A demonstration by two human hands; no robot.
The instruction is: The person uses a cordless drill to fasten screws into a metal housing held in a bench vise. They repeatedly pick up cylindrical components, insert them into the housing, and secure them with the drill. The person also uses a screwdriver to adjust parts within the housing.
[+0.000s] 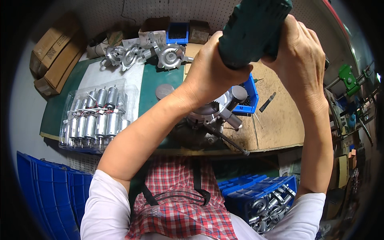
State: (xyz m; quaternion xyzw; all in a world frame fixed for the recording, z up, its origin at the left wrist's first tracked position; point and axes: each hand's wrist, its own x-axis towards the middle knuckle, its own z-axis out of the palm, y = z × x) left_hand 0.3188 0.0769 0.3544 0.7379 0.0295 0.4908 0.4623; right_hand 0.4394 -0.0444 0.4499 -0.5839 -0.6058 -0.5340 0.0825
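Power tool (256, 34), dark green, one: held aloft nearest the camera, above the rear part of the bench (280, 134); upper end cut off by the picture edge, working tip not identifiable.

Left hand (206, 76), bare: grip closed around the tool's left side, thumb beneath its near end. Right hand (298, 60), bare: grip closed on the tool's right side; fingertips partly hidden.

Metal assembly (204, 116), grey, one: on the bench nearer the body, partly covered by the left forearm; a dark rod (228, 141) slants from it toward the bench edge. Condition: apparently part-way through; whether its fastening is complete cannot be told.

Blue bin (255, 96), one: right of the assembly, holding small dark pieces, seemingly unused stock. Black-handled tool (268, 102), one: lying beside the bin, out of hand.

Motors (102, 122), silver, in rows: left, in a clear tray (66, 134), apparently outstanding stock.

Metal castings (172, 56), several: rear of the bench, apart from the hands; done or pending, undetermined.

Blue crate (236, 191), lower right, below the bench: heaped with metal parts (272, 208), possibly completed output, unconfirmed.
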